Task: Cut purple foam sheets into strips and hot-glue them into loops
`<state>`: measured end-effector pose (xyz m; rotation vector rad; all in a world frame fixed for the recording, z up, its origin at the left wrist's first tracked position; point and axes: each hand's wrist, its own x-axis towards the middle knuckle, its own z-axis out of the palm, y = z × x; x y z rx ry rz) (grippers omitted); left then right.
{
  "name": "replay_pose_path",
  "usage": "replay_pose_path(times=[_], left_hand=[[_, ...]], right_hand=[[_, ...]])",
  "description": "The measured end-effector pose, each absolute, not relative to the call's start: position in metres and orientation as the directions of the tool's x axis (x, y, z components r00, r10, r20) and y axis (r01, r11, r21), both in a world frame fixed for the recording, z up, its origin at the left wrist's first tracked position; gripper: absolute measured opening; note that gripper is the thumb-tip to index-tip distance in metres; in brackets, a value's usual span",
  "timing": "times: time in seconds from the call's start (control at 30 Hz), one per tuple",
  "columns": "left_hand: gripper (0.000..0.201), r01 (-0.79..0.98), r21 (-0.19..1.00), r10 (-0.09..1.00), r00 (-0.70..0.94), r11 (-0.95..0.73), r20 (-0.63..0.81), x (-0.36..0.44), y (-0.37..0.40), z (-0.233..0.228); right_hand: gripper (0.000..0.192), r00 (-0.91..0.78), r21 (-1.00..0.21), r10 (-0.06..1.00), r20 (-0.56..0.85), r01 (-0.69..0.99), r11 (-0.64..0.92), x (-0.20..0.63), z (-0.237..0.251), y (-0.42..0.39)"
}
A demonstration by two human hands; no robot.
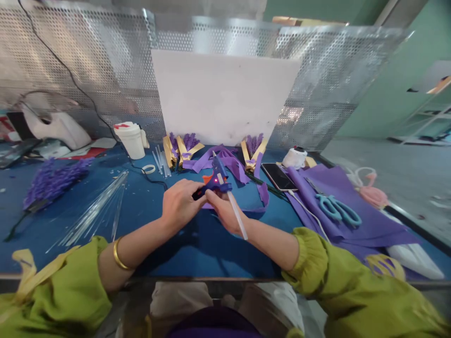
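Holding blue hot-glue gun with lit red lamp [215, 180] in both my hands over blue felt tabletop [197, 249]. Left hand [180, 204] curled round gun body; right hand [225, 212] pinching translucent glue stick [237, 215] at gun's rear. Risk, my judgement: hot nozzle near fingers, purple paper strips [229, 164] just beyond could catch drips. Open room near table front edge. Left: loose clear glue sticks [95, 211] may roll. Right: teal-handled scissors [336, 209] on purple sheet [352, 211], black phone [278, 176]. Far: perforated metal screen [88, 70] blocks reach.
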<state>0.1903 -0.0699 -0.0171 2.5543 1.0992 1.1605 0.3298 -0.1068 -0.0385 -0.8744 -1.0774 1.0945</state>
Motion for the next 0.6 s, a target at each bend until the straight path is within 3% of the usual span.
replay_pose_path(times=[0.13, 0.27, 0.43, 0.6], left_hand=[[0.032, 0.463, 0.448, 0.643, 0.512, -0.765, 0.569, 0.182, -0.064, -0.018], [0.040, 0.519, 0.608, 0.796, 0.459, -0.601, 0.395, 0.171, -0.036, -0.013], [0.027, 0.769, 0.394, 0.862, 0.477, -0.503, 0.170, 0.166, -0.007, -0.015], [0.023, 0.833, 0.314, 0.876, 0.357, -0.455, 0.323, 0.158, -0.017, -0.007]], right_hand=[[0.035, 0.214, -0.873, 0.973, 0.081, -0.455, 0.173, 0.319, -0.029, -0.109], [0.034, 0.289, -0.892, 0.954, 0.076, -0.408, 0.195, 0.334, -0.027, -0.110], [0.032, 0.230, -0.923, 0.966, 0.117, -0.333, 0.191, 0.348, -0.025, -0.113], [0.028, 0.195, -0.927, 0.957, 0.214, -0.269, 0.262, 0.355, -0.015, -0.114]])
